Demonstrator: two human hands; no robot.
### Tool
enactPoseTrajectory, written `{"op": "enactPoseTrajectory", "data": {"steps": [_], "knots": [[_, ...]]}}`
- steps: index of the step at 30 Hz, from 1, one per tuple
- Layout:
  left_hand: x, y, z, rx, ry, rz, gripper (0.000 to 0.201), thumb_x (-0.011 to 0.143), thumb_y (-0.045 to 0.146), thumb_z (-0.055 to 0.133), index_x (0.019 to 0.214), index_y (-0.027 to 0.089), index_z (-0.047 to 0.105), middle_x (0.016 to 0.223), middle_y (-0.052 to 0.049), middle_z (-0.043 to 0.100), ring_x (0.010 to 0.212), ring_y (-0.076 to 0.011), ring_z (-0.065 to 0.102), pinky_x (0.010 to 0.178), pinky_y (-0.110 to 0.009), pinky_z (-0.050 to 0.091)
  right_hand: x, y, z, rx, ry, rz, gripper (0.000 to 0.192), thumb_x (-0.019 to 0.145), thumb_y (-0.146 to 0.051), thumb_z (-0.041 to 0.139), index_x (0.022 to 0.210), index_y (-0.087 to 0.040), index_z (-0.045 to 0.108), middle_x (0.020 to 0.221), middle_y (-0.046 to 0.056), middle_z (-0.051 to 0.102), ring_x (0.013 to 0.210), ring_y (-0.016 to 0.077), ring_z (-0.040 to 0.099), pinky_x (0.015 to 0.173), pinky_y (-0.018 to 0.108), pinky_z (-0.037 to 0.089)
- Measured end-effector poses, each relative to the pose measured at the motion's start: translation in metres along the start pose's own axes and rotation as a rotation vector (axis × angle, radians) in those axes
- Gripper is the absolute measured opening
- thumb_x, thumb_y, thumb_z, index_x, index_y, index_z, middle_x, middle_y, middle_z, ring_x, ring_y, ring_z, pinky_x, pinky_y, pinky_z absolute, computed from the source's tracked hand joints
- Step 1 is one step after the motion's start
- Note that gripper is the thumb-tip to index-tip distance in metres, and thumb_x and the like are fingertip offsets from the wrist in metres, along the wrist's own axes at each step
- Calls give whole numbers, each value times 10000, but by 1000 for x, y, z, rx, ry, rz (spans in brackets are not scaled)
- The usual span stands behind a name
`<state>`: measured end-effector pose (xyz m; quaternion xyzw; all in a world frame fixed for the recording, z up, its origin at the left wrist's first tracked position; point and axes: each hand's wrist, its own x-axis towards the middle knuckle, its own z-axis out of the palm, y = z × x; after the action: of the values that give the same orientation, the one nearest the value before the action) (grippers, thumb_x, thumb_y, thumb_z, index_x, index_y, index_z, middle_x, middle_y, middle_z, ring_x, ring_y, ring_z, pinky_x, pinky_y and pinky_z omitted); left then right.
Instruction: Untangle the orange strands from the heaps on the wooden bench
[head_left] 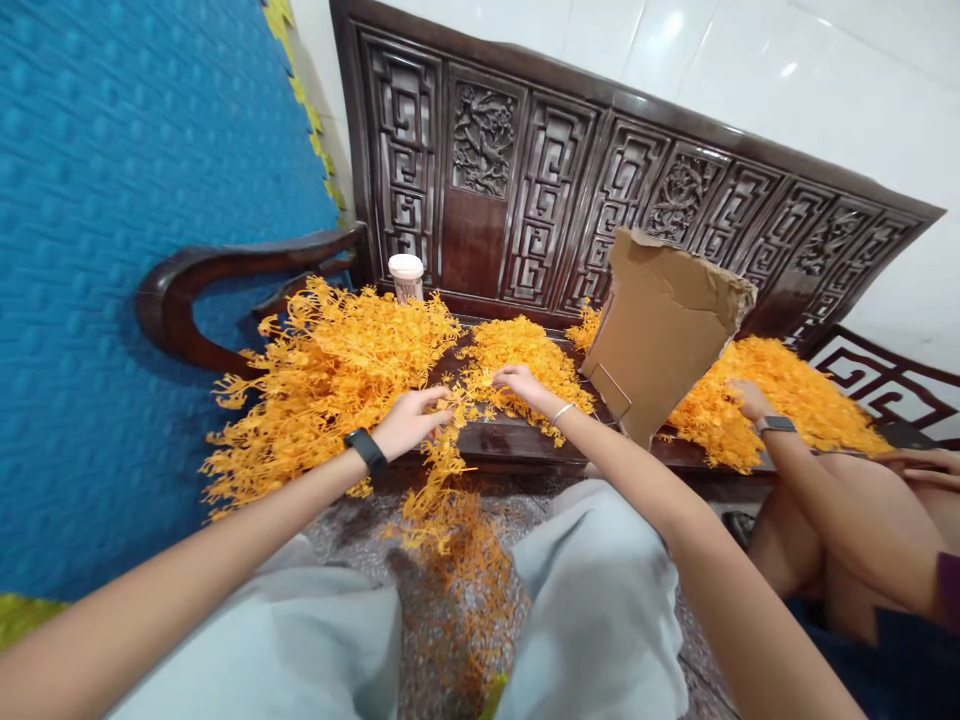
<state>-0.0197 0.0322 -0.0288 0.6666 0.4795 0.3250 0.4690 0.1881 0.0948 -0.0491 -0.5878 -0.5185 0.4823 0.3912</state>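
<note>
My left hand (pixel 417 420), with a black band on its wrist, has its fingers closed around a branched orange plastic sprig (pixel 441 475). The sprig hangs down over the front edge of the dark wooden bench (pixel 510 440). Just to the right, my right hand (pixel 519 384), with a thin bracelet at the wrist, has bent fingers drawn together. What lies between them is too small to make out. Beneath it is a low heap of small orange plastic pieces (pixel 551 365). Left of my hands spreads a large pile of similar branched sprigs (pixel 322 370).
A cardboard piece (pixel 664 320) stands upright on the bench. Beyond it, another person's hand (pixel 750 400) touches a further orange heap (pixel 810 400). A white-lidded container (pixel 406 275) stands by the carved backrest. Orange bits (pixel 480 600) lie on the floor between my knees.
</note>
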Motion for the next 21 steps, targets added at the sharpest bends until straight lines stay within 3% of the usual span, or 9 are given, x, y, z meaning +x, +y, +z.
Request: {"op": "enactPoseTrajectory", "data": {"steps": [2,6,9,12,17,21], "knots": [[1,-4,0,-4,-20,15,273,670,291,591,895,138,617,539,22,582,433,-109,500,444,-232,418,-8,-11,0,73,-55,-45,149,796,-191,503,682,-137,583,754,41,639,673,94,585,665,216,460],[0,-7,-1,-13,-35,30,284,654,339,608,863,147,620,568,14,604,435,-117,507,455,-247,423,-35,-38,1,151,-292,-149,335,861,-410,414,837,-138,608,880,77,645,679,116,616,694,273,495],[-3,-4,0,-20,-38,30,265,651,346,611,832,152,622,603,11,615,453,-110,506,456,-236,404,-54,-50,-1,45,-392,-231,288,796,-402,537,898,-144,612,931,68,641,737,124,623,722,271,494],[-4,0,1,-44,-23,7,260,645,343,616,817,149,632,631,6,626,492,-110,513,490,-233,396,-62,-53,-6,-73,-383,-288,229,658,-238,695,852,-143,621,854,28,646,740,101,603,744,238,478],[0,2,3,-90,9,45,242,600,353,657,728,147,655,693,-19,650,666,-147,565,659,-260,413,-57,-46,-15,-69,-328,-282,147,643,-200,684,744,-138,597,684,-1,630,652,96,591,683,247,481],[3,6,3,-133,34,1,222,581,373,670,625,160,626,638,-3,620,637,-144,533,639,-263,384,-45,-38,-24,-134,-320,-311,156,631,-202,691,736,-134,597,660,0,629,622,93,585,651,237,467]]}}
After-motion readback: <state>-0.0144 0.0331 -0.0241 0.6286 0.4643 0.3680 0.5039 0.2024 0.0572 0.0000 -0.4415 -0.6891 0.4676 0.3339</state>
